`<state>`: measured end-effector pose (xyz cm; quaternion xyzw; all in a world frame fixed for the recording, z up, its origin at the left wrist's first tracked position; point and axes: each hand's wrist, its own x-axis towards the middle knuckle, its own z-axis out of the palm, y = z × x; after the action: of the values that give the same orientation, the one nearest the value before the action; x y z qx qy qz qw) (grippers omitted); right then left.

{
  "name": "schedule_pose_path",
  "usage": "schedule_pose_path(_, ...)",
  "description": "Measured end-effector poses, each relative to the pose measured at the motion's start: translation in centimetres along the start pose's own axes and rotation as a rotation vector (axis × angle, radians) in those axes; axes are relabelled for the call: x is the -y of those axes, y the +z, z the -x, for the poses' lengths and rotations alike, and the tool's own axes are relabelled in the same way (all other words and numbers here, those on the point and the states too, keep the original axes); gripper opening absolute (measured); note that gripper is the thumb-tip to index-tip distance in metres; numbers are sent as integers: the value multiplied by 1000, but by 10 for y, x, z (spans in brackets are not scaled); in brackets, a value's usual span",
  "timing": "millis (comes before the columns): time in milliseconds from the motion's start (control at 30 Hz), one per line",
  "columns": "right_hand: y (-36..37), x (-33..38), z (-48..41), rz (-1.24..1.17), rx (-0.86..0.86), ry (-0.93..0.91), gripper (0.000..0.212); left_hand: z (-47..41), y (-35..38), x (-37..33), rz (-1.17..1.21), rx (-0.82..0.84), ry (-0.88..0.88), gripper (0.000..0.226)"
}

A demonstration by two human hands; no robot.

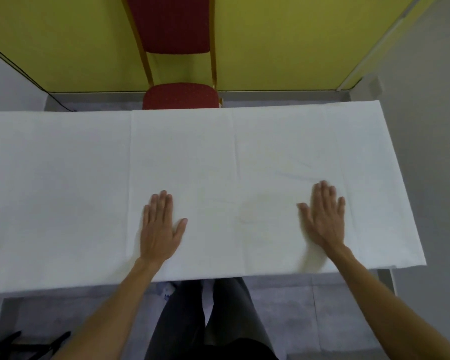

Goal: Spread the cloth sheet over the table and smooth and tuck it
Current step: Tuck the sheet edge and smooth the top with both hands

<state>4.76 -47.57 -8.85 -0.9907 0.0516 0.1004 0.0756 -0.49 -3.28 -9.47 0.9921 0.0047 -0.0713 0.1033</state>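
Yellow wall [63, 35] and red chair [179, 96] beyond the bench. White sheet [182, 157] spread flat over the whole bench, faintly creased, lightly wrinkled near right hand [325, 216]. Left hand [159, 229] likewise palm-down on it, fingers [163, 201] straight, gripping nothing.

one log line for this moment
phase: smoothing | left hand: flat on sheet | right hand: flat on sheet | creases: near right hand

Both hands lie on the cloth sheet [192, 157] (chair [181, 96] behind).
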Motion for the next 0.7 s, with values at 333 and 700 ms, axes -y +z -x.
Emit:
schedule_pose_path(333,31,190,52,-135,18,-319,71,11,-4,0,98,32,105,68)
schedule_pose_path(700,43,218,62,1,21,-99,77,67,-51,229,14,69,67,73)
